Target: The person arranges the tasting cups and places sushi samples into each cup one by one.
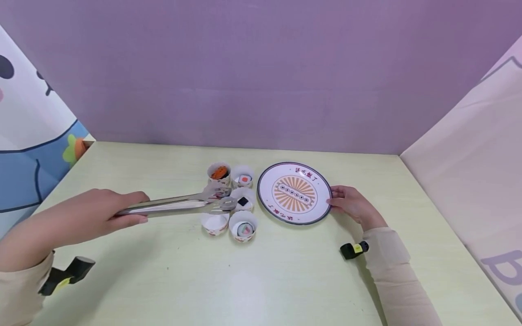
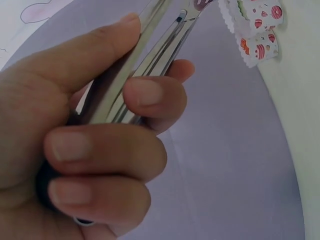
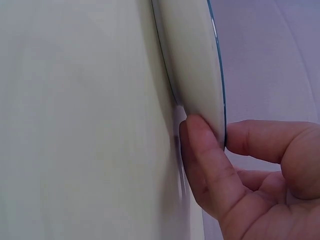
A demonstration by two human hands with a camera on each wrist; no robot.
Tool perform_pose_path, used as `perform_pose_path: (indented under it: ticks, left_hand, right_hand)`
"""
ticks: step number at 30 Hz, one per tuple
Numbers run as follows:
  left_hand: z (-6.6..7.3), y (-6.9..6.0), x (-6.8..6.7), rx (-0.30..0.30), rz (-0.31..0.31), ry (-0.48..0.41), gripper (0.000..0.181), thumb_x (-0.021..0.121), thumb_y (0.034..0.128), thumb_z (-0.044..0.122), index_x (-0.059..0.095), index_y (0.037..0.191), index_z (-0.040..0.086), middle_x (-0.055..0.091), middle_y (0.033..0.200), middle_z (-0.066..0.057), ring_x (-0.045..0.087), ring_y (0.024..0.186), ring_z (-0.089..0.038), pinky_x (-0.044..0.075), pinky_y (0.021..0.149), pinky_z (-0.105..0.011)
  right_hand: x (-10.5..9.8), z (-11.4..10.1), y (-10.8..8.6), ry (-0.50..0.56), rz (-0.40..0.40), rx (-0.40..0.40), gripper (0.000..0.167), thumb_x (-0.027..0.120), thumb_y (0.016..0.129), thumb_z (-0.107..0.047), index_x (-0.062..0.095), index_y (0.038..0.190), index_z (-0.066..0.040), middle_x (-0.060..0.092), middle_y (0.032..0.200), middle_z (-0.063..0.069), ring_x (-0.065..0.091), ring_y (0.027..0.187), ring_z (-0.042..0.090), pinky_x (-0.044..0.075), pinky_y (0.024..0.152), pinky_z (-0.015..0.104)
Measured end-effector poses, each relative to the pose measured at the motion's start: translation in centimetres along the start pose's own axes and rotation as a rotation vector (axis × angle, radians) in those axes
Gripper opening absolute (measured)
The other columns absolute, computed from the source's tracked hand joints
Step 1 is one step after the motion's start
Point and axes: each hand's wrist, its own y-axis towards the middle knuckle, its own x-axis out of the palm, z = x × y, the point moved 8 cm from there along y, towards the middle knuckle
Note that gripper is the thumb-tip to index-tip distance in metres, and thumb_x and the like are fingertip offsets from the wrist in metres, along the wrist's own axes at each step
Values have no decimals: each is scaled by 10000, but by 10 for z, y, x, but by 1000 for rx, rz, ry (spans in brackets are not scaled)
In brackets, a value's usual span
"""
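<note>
My left hand (image 1: 98,213) grips metal tongs (image 1: 175,206), its fingers curled round the handles in the left wrist view. The tongs' tips hover over a cluster of small paper cups. Inside the cups are an orange-topped sushi piece (image 1: 219,173), a roll with an orange centre (image 1: 244,179), a roll with a dark square centre (image 1: 243,201) and a roll with a pink centre (image 1: 245,230). The front-left cup (image 1: 215,222) shows only its white inside. My right hand (image 1: 354,206) pinches the right rim of a round white plate (image 1: 293,217) between thumb and fingers.
Everything stands on a pale table (image 1: 261,280). A purple panel (image 1: 244,77) rises behind it, with a printed cloth (image 1: 36,136) at the left and a pale cloth (image 1: 473,149) at the right. Black wrist cameras sit by both sleeves.
</note>
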Motion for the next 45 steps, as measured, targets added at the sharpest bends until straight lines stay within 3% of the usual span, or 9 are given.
perform_pose_path:
  ticks: [7,16,25,35,41,45]
  left_hand:
    - [-6,-9,2,-12,19,49,188,535,936,436,507,989,258,358,574,152,315,483,20,298,525,-216]
    - [-10,-14,8,-47,-4,80,249,532,932,454,536,1054,238,406,593,164,337,490,11,305,524,-224]
    - [-14,-16,17,-65,-59,40,286,513,929,484,534,1089,248,422,601,168,357,508,15,318,542,-230]
    - [-11,-14,16,-61,-81,2,244,522,926,476,529,1047,265,423,633,159,333,514,6,298,532,-231]
    - [-13,-12,16,-86,-112,-54,272,501,925,504,528,1045,262,454,673,145,351,526,-1,307,533,-232]
    - [-16,-13,15,-98,-101,-47,307,487,930,512,526,1071,242,466,676,146,372,529,-1,314,538,-234]
  right_hand:
    - [-1,2,0,-6,4,10,550,548,916,32,287,1393,119,469,1185,209,565,902,151,516,796,247]
    - [-2,7,2,-4,8,39,554,553,918,27,289,1400,100,462,1187,199,558,917,170,516,802,254]
    - [-1,7,3,-15,7,39,543,544,919,32,296,1398,99,460,1201,208,557,932,185,515,808,256]
    - [0,3,1,-15,9,12,540,543,918,35,296,1392,112,467,1197,212,565,905,152,515,799,248]
    - [1,-1,-2,-4,3,-18,528,536,917,45,297,1378,140,476,1198,228,570,881,123,515,798,244]
    - [1,-2,-2,0,0,-20,528,532,917,50,291,1378,145,474,1199,229,569,881,119,513,800,242]
